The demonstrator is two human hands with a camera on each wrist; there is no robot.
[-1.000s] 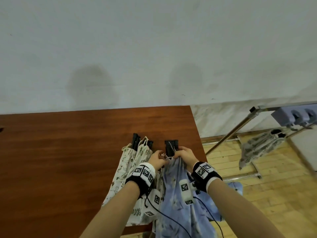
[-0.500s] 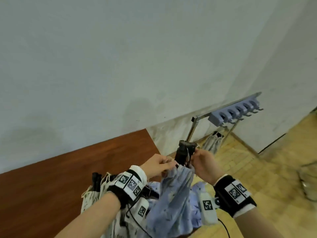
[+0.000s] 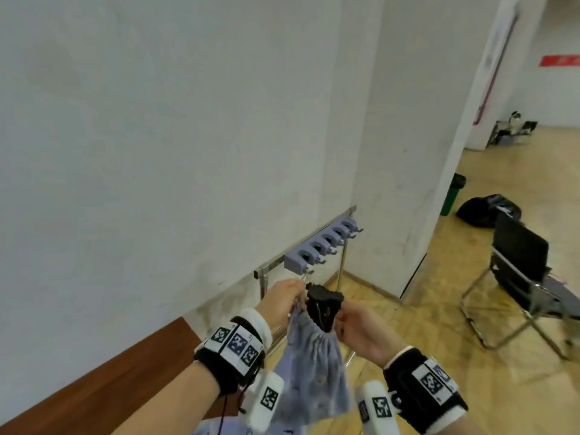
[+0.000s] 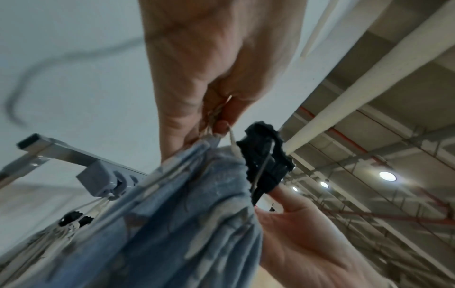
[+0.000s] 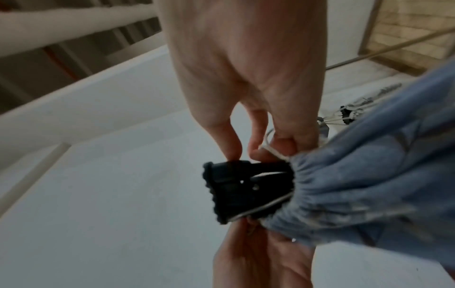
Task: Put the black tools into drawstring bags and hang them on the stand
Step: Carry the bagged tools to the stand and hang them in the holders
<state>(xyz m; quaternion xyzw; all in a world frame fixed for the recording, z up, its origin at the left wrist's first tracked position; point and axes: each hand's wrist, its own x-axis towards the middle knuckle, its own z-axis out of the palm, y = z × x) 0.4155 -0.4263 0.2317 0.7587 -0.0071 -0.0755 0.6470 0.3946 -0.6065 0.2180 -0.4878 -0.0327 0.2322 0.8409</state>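
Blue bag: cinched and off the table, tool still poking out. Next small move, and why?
Probably carry the blue bag up and slip its cord over a free hook. The left hand pinches the cord, the right hand holds the gathered neck around the black tool, and the stand is just beyond.

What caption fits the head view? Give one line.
Both hands pull the cords of a blue bag shut around a black tool, below the stand.

1. Left hand (image 3: 282, 301), lower centre of the head view, fingers curled, pinching the drawstring (image 4: 232, 144).
2. Right hand (image 3: 361, 332), just right of it, fingers pinching the bag's gathered neck (image 3: 317, 334).
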